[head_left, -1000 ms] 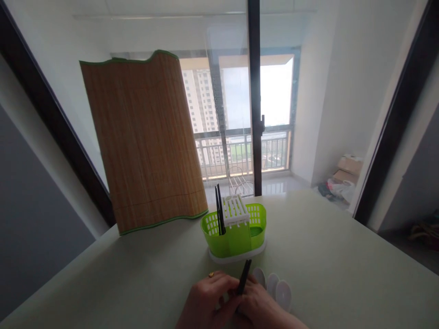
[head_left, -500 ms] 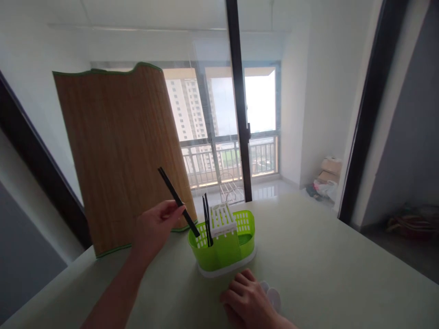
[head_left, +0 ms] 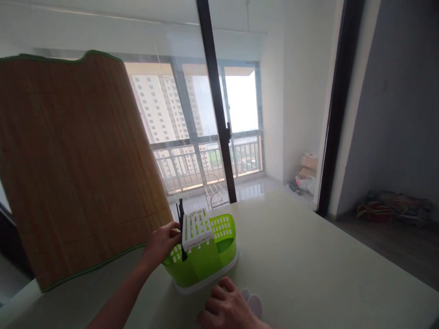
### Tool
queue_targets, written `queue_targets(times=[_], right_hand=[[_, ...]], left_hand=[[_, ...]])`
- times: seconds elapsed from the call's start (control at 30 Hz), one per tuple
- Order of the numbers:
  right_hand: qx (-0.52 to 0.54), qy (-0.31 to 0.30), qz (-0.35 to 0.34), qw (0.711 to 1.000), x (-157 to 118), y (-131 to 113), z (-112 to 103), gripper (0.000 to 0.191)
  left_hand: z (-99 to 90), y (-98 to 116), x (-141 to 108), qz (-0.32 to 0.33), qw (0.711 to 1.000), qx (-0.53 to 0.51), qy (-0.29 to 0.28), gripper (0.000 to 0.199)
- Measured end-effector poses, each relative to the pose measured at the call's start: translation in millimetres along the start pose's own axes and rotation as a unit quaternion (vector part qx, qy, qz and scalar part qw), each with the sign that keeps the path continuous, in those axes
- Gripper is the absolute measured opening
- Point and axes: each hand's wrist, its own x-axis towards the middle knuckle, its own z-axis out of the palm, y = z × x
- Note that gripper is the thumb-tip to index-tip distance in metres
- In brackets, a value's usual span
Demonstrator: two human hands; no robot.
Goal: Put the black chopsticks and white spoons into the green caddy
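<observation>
A bright green plastic basket with a white base stands on the table, a white slotted rack over its middle. Black chopsticks rise from its left compartment. My left hand is at that compartment, its thumb and fingers pinched on the chopsticks; their lower ends are partly hidden. In front of the basket, my right hand rests on the table with curled fingers, and nothing shows in it. Two pale round discs lie beside its wrist.
A large brown mat with green edging stands upright at the left of the pale table. Beyond the table are a dark-framed glass door and a wire rack. Bags and boxes lie on the floor at right.
My left hand has lowered the chopsticks from a slant above the basket to upright in its left compartment. The view has turned right. My right hand stays in front of the basket.
</observation>
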Motion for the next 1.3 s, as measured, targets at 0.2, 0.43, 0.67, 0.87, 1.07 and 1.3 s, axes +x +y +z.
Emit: queue_targets(times=[0.2,0.43,0.67,0.87,1.07,1.3], right_hand=[[-0.015,-0.004,-0.008,1.000,-3,3,10,0.027],[0.016,-0.037,0.023,0.999,-5,2,-3,0.020],[0.126,-0.150,0.178,0.964,8,9,-41,0.009],[0.169,-0.161,0.362,0.902,12,36,-54,0.016],[0.169,-0.206,0.422,0.867,2,62,-60,0.021],[0.180,-0.263,0.394,0.862,1,57,-61,0.019]], left_hand=[[5.1,-3,1,-0.004,0.999,0.033,-0.005,0.023],[10.7,-3,-4,-0.006,0.997,0.076,0.003,0.027],[-5.8,9,-29,0.043,0.974,0.161,0.151,0.030],[0.0,31,-109,0.062,0.964,0.084,0.246,0.023],[69.9,40,-177,0.072,0.995,0.010,-0.063,0.022],[109.4,40,-148,-0.013,0.995,-0.003,-0.098,0.038]])
